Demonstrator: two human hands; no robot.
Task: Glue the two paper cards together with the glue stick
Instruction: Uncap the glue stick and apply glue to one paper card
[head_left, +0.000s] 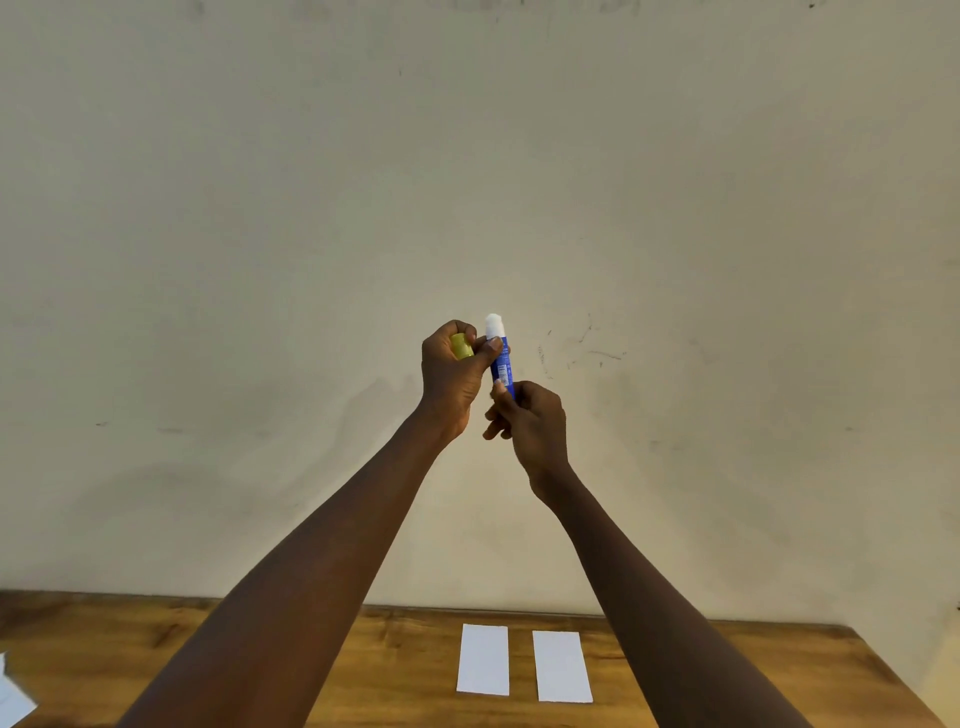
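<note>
Both arms are raised in front of the wall, well above the table. My left hand (451, 376) holds the yellow cap (462, 346) in its curled fingers, and its thumb touches the upper part of the blue glue stick (501, 364). My right hand (530, 421) pinches the bottom end of the stick, which stands upright. White glue (493, 323) sticks out of the top. Two white paper cards lie side by side on the wooden table (156, 644), the left card (483, 659) and the right card (561, 666), a small gap between them.
A pale, scuffed wall (467, 156) fills most of the view behind the table. Some white paper (13, 699) pokes in at the table's lower left edge. The table's right edge runs diagonally at the lower right.
</note>
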